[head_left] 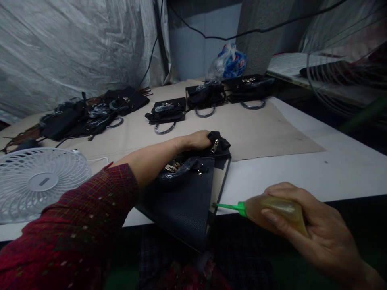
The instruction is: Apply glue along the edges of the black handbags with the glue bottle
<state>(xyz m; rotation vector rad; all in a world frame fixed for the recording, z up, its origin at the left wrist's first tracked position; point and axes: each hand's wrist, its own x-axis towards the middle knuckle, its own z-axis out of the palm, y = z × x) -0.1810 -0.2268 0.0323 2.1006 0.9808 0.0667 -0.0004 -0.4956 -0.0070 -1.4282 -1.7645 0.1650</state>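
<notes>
A black handbag (184, 201) lies at the table's near edge, its lower end jutting over toward me. Its handle (178, 171) is wrapped in clear plastic, and a gold zip pull (215, 146) shows at the top corner. My left hand (198, 141) is closed on the bag's upper part; the fingertips are hidden. In my right hand (314, 225) is a squeeze bottle (275, 213) of amber liquid with a green nozzle (229, 206). The nozzle's tip is at the beige strip (217, 181) along the bag's right side; I cannot tell whether it touches.
A white fan (44, 181) stands at the left. Several black bags, such as one at the middle (167, 109), lie across the far side on brown paper (266, 133). A blue plastic bag (235, 62) sits at the back. A cable (223, 39) hangs above.
</notes>
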